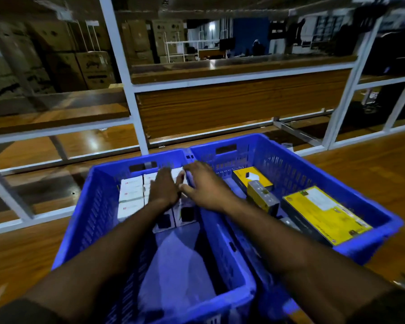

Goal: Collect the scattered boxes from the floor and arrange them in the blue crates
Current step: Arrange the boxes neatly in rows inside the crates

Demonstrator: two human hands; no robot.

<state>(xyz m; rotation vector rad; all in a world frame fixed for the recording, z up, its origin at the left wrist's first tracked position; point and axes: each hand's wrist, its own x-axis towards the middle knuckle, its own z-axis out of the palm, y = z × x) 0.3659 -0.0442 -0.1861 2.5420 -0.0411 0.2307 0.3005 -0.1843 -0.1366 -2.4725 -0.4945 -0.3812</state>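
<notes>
Small white cardboard boxes stand packed in rows at the far end of the left blue plastic lattice crate, with white boxes bearing dark panels just nearer and a clear plastic sheet lying over the near floor of that crate. The left hand lies flat on the white boxes, fingers straight and gripping nothing. The right hand reaches over the shared crate wall, fingers spread and loosely bent over the same boxes; whether it grips one I cannot tell. The right blue crate holds flat yellow boxes and a smaller yellow box, standing on a wooden floor.
</notes>
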